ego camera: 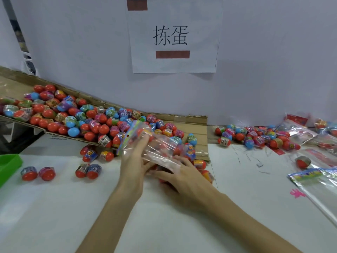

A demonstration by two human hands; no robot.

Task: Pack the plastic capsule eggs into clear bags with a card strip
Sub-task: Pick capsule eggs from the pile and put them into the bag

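Note:
A clear bag (160, 148) with a colourful card strip (127, 137) along its left edge is held above the white table. My left hand (134, 159) grips the bag from below and the left, thumb and fingers curled on the plastic. My right hand (184, 175) lies under the bag's lower right side, fingers on eggs (200, 164) there; whether it grips one is hidden by the plastic. A large heap of red, blue and wrapped capsule eggs (73, 115) fills the sloped cardboard sheet (191, 121).
Loose eggs (38, 173) lie on the table at left beside a green tray (9, 164). Filled bags and more eggs (264, 137) lie at the back right. Empty clear bags with card strips (313, 181) lie at the right edge. A paper sign (173, 35) hangs on the wall.

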